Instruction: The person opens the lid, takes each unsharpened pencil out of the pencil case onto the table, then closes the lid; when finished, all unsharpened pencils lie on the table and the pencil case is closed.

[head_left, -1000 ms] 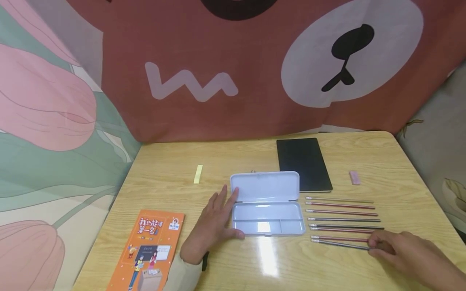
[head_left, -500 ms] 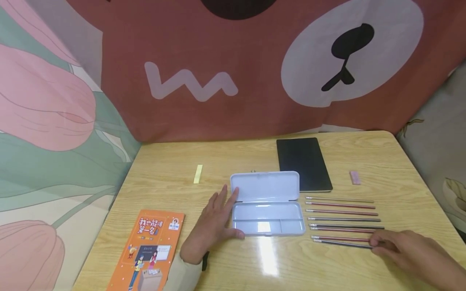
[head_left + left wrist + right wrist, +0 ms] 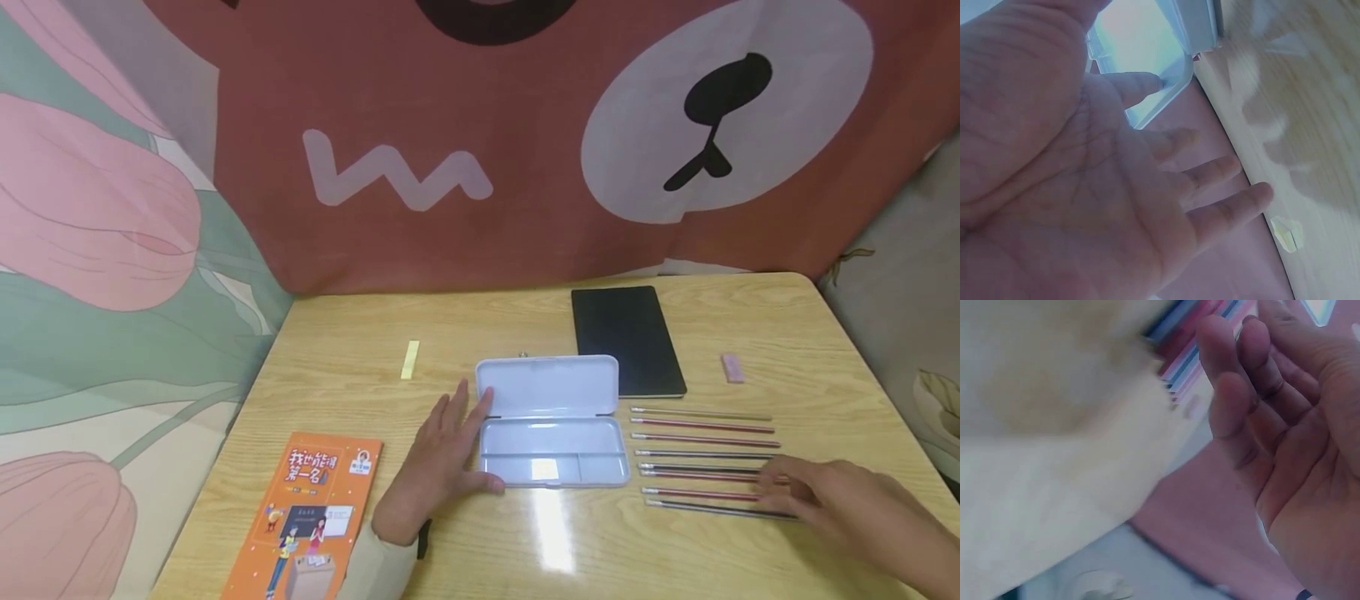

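Observation:
An open light-blue pencil case (image 3: 551, 387) lies mid-table, its lid tipped back and its divided tray bare. My left hand (image 3: 442, 467) spreads along its left side, index finger over the lid's edge and thumb at the tray's front corner. In the left wrist view, the palm (image 3: 1104, 181) shows with fingers extended. Several pencils (image 3: 705, 440) lie in a row right of the case, eraser ends toward it. My right hand (image 3: 847, 508) hovers over the right ends of the nearer ones, fingers loosely bent. The right wrist view shows nothing held between its fingertips (image 3: 1232, 403).
A black notebook (image 3: 633, 333) lies behind the case, partly covered by the lid. A pink eraser (image 3: 732, 367) sits at the back right, a yellow strip (image 3: 409, 359) at the back left. An orange book (image 3: 303, 508) lies front left. A printed cloth (image 3: 450, 233) hangs behind the table.
The right hand has let go of the nearest dark pencil and lifted slightly up and away toward the pencils behind it. That pencil's right end now shows. The left hand keeps its place.

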Demonstrator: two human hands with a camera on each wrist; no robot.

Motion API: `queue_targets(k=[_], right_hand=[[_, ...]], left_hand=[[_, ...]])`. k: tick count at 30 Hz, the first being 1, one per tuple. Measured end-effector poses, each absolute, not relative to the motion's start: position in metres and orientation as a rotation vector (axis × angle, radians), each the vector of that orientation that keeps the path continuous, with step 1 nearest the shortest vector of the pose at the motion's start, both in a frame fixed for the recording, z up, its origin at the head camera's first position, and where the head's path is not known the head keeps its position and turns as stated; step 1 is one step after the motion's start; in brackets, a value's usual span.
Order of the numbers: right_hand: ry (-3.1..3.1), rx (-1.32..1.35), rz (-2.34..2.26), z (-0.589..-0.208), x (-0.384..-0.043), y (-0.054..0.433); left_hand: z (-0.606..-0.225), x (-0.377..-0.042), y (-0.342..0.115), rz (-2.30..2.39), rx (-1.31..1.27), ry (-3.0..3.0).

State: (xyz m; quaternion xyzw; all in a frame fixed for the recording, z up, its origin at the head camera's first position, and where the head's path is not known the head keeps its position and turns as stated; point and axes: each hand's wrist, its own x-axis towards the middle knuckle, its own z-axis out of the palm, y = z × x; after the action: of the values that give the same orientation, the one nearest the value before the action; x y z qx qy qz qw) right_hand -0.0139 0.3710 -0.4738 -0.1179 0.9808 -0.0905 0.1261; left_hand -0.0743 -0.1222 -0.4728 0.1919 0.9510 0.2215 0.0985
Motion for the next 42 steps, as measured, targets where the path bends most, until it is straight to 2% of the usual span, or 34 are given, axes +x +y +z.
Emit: queue_targets(k=[5, 9, 13, 17, 29, 36, 42], right_hand=[[2.993, -0.474, -0.279, -0.449, -0.035, 0.341], [3.092, -0.666, -0.380, -0.437, -0.056, 0.309], [3.123, -0.941, -0.447, -0.438, -0.077, 0.275], [3.066, -1.051, -0.455, -0.447, -0.090, 0.246], [3.102, -0.947, -0.305, -0.473, -0.082, 0.219], [3.252, -1.023, -0.268, -0.479, -0.068, 0.213], [3.430, -1.158, -0.207, -0.485, -0.051, 0.208]], left_hand=[[-0.468, -0.074, -0.124, 0.609, 0.582, 2.869], [-0.465, -0.078, -0.124, 0.542, 0.691, 2.981], [-0.461, -0.086, -0.122, 0.508, 0.831, 3.005], [-0.458, -0.091, -0.119, 0.531, 0.879, 2.944], [-0.462, -0.090, -0.113, 0.397, 0.906, 3.002], [-0.468, -0.084, -0.114, 0.392, 0.966, 3.102], [-0.475, -0.067, -0.115, 0.387, 1.007, 3.236]])
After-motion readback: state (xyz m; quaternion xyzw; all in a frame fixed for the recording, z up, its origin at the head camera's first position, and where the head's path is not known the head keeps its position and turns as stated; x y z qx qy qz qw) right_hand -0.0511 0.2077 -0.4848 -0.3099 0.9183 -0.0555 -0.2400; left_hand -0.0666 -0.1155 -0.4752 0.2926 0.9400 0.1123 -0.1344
